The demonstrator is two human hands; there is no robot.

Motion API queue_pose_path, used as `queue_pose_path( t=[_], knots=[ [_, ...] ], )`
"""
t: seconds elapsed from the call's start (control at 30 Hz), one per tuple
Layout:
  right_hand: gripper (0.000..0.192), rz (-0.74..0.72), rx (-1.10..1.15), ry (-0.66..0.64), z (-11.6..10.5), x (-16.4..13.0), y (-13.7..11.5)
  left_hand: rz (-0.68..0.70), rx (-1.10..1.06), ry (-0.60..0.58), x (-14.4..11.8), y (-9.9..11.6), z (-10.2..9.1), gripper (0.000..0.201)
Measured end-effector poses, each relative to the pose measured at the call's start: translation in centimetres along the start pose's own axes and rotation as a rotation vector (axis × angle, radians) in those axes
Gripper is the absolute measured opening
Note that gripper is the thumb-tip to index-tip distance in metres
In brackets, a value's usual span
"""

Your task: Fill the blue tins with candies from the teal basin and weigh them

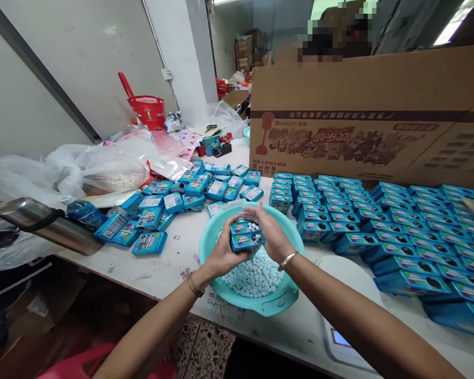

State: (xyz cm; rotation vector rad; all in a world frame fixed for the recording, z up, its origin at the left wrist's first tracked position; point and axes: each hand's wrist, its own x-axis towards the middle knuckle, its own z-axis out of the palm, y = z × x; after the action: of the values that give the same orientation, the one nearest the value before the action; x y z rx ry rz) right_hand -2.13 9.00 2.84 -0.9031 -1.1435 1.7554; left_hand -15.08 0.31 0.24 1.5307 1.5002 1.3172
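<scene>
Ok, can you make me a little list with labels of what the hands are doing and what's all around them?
left hand: grips the blue candy tin from the left
right hand: on the same tin, from the right
tin: open, white candies showing on top
below hands: teal basin of white candies
right side: rows of tins
left side: loose pile of tins
behind: cardboard box

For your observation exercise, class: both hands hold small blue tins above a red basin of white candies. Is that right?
Not quite. The head view shows both hands, left hand and right hand, holding small blue tins above a teal basin, not red, of white candies.
</scene>
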Motion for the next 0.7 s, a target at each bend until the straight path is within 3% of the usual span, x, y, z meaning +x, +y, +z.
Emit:
queue_pose_path(
  t=[0.13,0.23,0.4,0.53,0.6,0.7],
  knots=[
    [0.069,-0.039,0.018,0.124,-0.5,-0.2,0.5,-0.014,-0.055,0.000,-0.3,0.0,0.1,0.087],
    [0.072,0.013,0.019,0.071,-0.3,-0.2,0.7,-0.020,-0.082,-0.019,-0.3,-0.1,0.2,0.087],
    [0.073,-0.022,0.018,0.121,0.7,-0.8,0.6,-0.012,-0.141,0.019,-0.3,0.8,0.6,0.079],
    [0.082,0.021,0.019,-0.082,-0.4,-2.4,-0.4,-0.011,-0.163,-0.029,-1.2,2.1,0.0,0.073],
    [0.079,-0.061,-0.040,-0.175,-2.2,-3.7,-1.5,0.005,-0.156,-0.051,-2.0,2.8,-0.9,0.074],
    [0.062,-0.253,-0.306,-0.335,-5.1,-6.2,-3.4,0.074,-0.141,-0.052,-3.6,3.9,-2.2,0.077]
  ],
)
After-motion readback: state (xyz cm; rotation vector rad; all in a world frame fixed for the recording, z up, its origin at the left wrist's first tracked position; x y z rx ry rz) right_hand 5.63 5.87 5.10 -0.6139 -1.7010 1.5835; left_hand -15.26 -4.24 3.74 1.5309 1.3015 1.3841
